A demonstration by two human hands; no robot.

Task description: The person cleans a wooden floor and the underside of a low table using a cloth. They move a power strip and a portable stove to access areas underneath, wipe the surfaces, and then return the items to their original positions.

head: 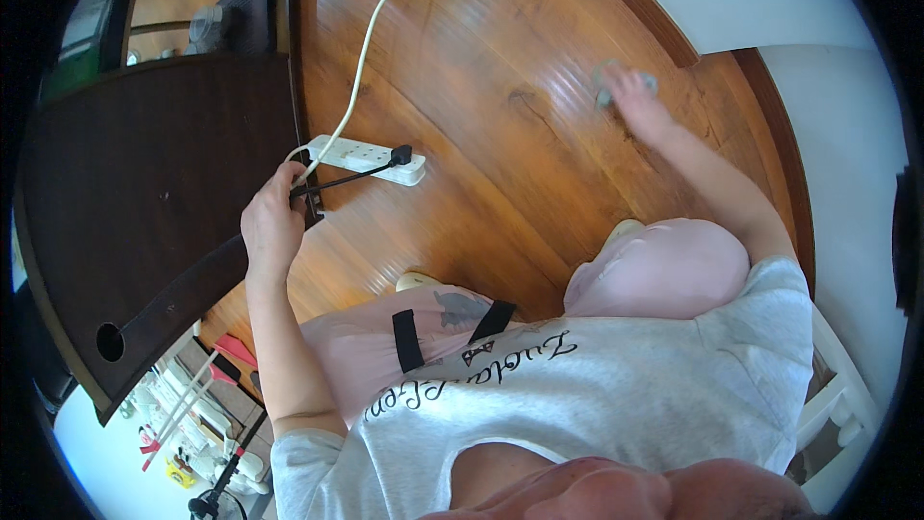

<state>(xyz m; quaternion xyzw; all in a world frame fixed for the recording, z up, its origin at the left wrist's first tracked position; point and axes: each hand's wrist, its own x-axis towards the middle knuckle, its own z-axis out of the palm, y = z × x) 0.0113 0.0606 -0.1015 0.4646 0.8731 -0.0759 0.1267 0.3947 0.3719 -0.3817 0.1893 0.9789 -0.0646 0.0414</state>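
Observation:
My left hand [276, 222] is closed around a white power cord [359, 79] and a black cord [346, 179], at the edge of a dark wooden panel [144, 159]. Just beyond it a white power strip [368, 159] rests on the wooden floor [462, 180]. The black cord's plug [401, 154] sits in the strip's near-right end. Out to the right, my right hand [639, 102] presses a grey-green cloth [603, 90] on the floor; motion blurs both. Some of the cloth is hidden under the fingers.
A wooden skirting board [783, 144] runs along the white wall [837, 108] at the right. White railings [830, 404] stand at lower right. Pink-handled poles and several household items fill the lower left. A clear container [207, 25] shows behind the dark panel.

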